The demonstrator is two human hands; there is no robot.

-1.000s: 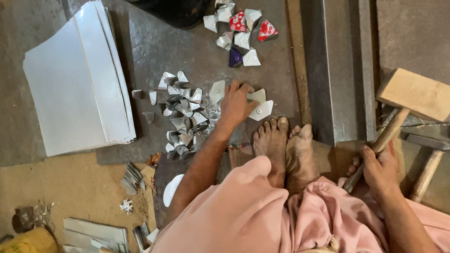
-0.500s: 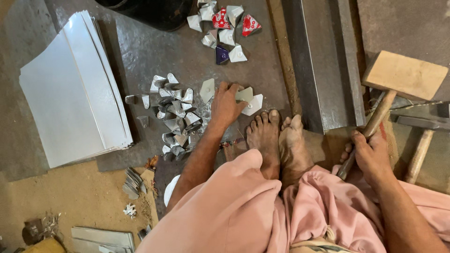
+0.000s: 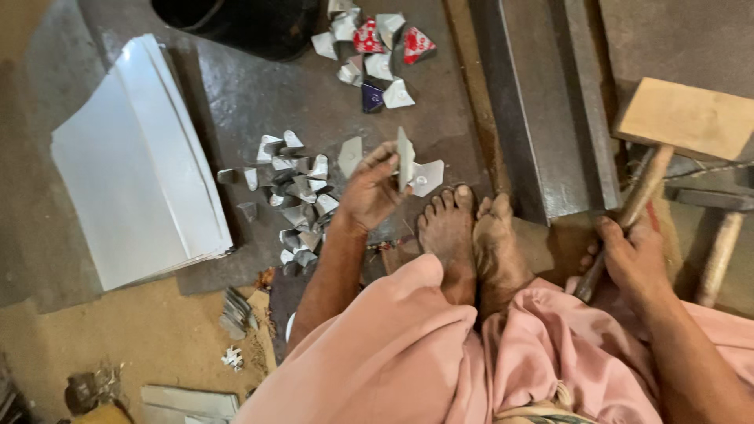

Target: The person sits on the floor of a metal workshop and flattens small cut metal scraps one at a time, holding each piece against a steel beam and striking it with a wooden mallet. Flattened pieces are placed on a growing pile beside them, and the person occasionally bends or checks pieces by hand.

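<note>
Change: the left hand point(image 3: 371, 191) lay flat on the loose metal pieces half a second ago; it now stands raised off the metal plate point(image 3: 236, 102) with one folded metal piece point(image 3: 405, 159) lifted edge-up
Right hand, change: the right hand point(image 3: 632, 259) keeps its grip on the mallet handle point(image 3: 628, 216); no shift seen
Piece position: the folded metal piece sits at 2 o'clock from the left palm, pinched between thumb and fingertips point(image 3: 387, 162), its thin edge facing the camera
Neighbouring piece: a flat folded piece point(image 3: 428, 177) lies on the plate just beside the held one, at 4 o'clock from it
Left hand pose: wrist bent, knuckles up, forearm running to 7 o'clock; fingers closed on the piece
Right hand pose: fingers wrapped around the lower handle; the wooden mallet head point(image 3: 687, 118) lies at 1 o'clock from the hand
Pile: grey folded pieces point(image 3: 294, 196) at 9 o'clock from the left hand
Feet: bare feet point(image 3: 467, 235) between the two hands
Sheets: white sheet stack point(image 3: 133, 173) at 9 o'clock, well apart
</note>
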